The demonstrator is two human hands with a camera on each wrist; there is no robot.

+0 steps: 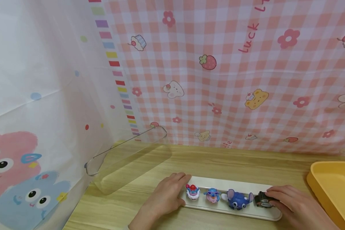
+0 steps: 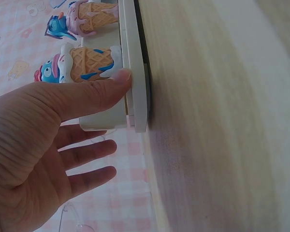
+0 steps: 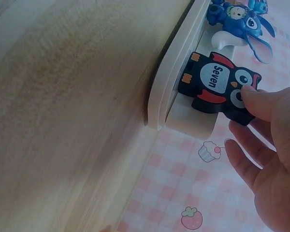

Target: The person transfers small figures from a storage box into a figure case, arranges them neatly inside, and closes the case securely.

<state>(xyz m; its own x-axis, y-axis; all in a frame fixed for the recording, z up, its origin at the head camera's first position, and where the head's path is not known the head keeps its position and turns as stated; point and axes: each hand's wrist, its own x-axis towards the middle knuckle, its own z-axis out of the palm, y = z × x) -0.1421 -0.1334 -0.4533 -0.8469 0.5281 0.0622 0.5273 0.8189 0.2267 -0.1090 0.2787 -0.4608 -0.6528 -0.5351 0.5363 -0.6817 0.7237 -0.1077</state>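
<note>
A long white tray (image 1: 233,184) lies on the wooden table. Standing in a row on it are two small figures in ice-cream cones, one with a red top (image 1: 193,193) and one with blue glasses (image 1: 212,195), then a big-eared blue figure (image 1: 237,200). My left hand (image 1: 167,194) grips the tray's left end, its thumb (image 2: 104,94) on the front rim beside the first cone. At the right end stands a black owl figure (image 3: 215,82) marked "Seven". My right hand (image 1: 296,201) pinches the owl's head between thumb and fingers; the owl's feet meet the tray.
Left of the tray, a clear plastic cover (image 1: 132,169) with a dark rim leans on the table (image 1: 224,163). A yellow bin (image 1: 333,163) stands at the right edge. Behind hangs a pink checked cloth (image 1: 189,80), with a white printed cloth (image 1: 54,73) at left.
</note>
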